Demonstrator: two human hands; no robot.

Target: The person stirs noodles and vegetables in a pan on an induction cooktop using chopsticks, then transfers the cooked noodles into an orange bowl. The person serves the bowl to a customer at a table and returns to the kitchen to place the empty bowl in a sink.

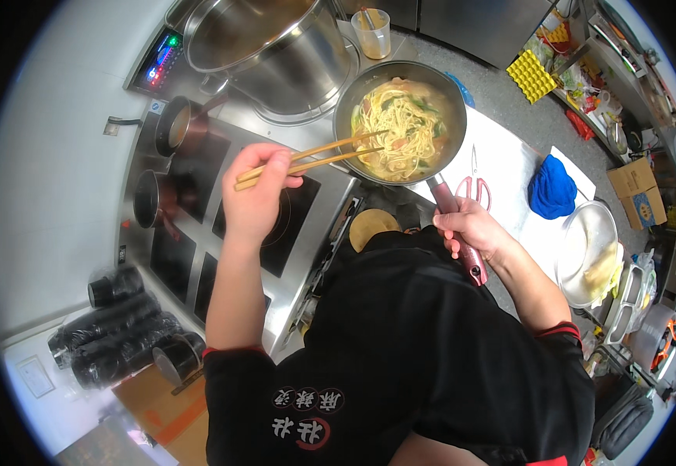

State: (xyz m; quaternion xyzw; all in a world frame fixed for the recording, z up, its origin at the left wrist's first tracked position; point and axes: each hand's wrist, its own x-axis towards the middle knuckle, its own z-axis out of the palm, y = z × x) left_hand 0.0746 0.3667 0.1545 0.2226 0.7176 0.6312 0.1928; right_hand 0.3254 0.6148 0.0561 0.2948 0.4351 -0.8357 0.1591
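Note:
My left hand (pixel 259 180) holds a pair of wooden chopsticks (pixel 320 156), their tips in noodles (pixel 402 131) with green leaves and broth. The noodles lie in a dark round frying pan (pixel 459 116). My right hand (pixel 472 227) grips the pan's dark red handle (pixel 444 195) below the pan. Just right of the handle, scissors with pink handles (pixel 481 189) lie on a white worktop (pixel 507 151). Left of the pan stands a large steel stockpot (pixel 297 64) with liquid in it. A plastic measuring jug (pixel 373 43) with a utensil inside stands above the pan.
A steel cooktop (pixel 300 233) with dark glass plates is at the left, with two small pans (pixel 183 125) along its far side. Stacked black containers (pixel 122 341) are lower left. A blue cloth (pixel 552 187) and a large clear bowl (pixel 588 253) sit right. Loaded shelves line the far right.

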